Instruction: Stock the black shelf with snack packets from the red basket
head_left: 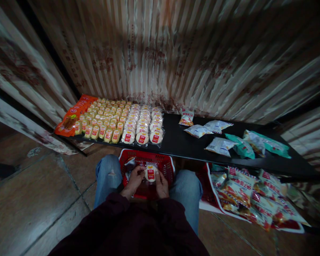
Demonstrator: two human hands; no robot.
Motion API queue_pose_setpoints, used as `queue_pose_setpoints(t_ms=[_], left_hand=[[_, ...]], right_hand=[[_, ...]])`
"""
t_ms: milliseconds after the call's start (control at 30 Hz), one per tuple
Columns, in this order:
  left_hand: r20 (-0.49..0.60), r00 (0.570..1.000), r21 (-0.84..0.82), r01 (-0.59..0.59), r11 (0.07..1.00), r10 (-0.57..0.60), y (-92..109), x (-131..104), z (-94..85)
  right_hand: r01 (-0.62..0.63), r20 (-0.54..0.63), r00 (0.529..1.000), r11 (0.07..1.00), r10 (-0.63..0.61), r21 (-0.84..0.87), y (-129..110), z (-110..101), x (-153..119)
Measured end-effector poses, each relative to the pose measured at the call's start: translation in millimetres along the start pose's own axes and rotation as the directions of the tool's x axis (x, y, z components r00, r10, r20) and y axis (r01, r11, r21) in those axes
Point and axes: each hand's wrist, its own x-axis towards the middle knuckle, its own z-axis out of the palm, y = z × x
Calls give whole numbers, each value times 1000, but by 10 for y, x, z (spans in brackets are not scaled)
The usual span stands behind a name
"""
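The left hand (134,180) and the right hand (162,183) pinch a round packed cake (151,173) between them, one at each side. It is up over the red basket (172,167) between the knees. The label faces up, maybe so it is easy to see and to keep the cake flat. Both hands reach forward and in, with bent fingers and the thumbs near the wrapper. The dark sleeves (117,205) come from low down, so the arms look close to the body. Past the basket is a black shelf (173,138). Round cakes (142,138) sit there in neat lines, perhaps so they all fit and show their labels. Small yellow cakes (95,132) are beside them, then an orange bag (72,119). On the other side, white packets (220,146) and green packets (241,146) lie loosely. Below them, a second basket (216,193) is full of puffy bags (240,186).
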Motion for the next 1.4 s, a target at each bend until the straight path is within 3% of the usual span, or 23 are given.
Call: queue_pose_setpoints(t_ms=[167, 700, 1033, 1133, 1300, 1400], left_hand=[[-13, 993, -21, -118, 993, 118, 74, -19, 36], [-39, 979, 30, -199, 980, 200, 83, -32, 59], [-20, 994, 81, -108, 991, 110, 0, -62, 83], [6, 999, 48, -38, 998, 38, -9, -99, 101], [71, 996, -78, 55, 995, -49, -30, -146, 126], [109, 992, -107, 83, 991, -71, -68, -137, 131]], right_hand=[[-8, -11, 1000, 1000, 8, 14, -68, -9, 26], [-82, -48, 994, 976, 94, 203, -50, 35, -8], [2, -66, 998, 1000, 0, 19, -110, -23, -72], [19, -20, 1000, 999, -19, -33, -168, -4, -112], [-47, 119, 992, 997, 40, 57, -261, 69, -167], [-54, 131, 990, 997, 46, 57, -288, 86, -170]])
